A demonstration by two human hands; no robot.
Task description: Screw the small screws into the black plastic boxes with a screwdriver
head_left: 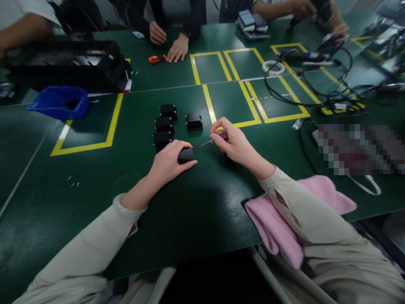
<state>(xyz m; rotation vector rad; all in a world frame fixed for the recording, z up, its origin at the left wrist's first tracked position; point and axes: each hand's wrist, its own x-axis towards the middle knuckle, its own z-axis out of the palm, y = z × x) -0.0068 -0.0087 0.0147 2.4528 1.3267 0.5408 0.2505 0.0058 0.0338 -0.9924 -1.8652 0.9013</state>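
My left hand [169, 162] is wrapped round a small black block [185, 156] on the green table. The fingers of my right hand [230, 141] are closed on a screwdriver [223, 136] with a dark reddish handle. Its thin shaft points left, and the tip meets the right side of the held block. Just beyond my left hand, three similar black blocks [163, 124] form a column, and another black block [194, 121] sits to their right.
Small screws [75, 184] lie at the left. A blue bin [60, 102] stands before black trays [66, 67]. Pink cloth [268, 215] lies under my right forearm. Cables [316, 101] spread at the right. Across the table are other people's hands [179, 47] and an orange tool [155, 59].
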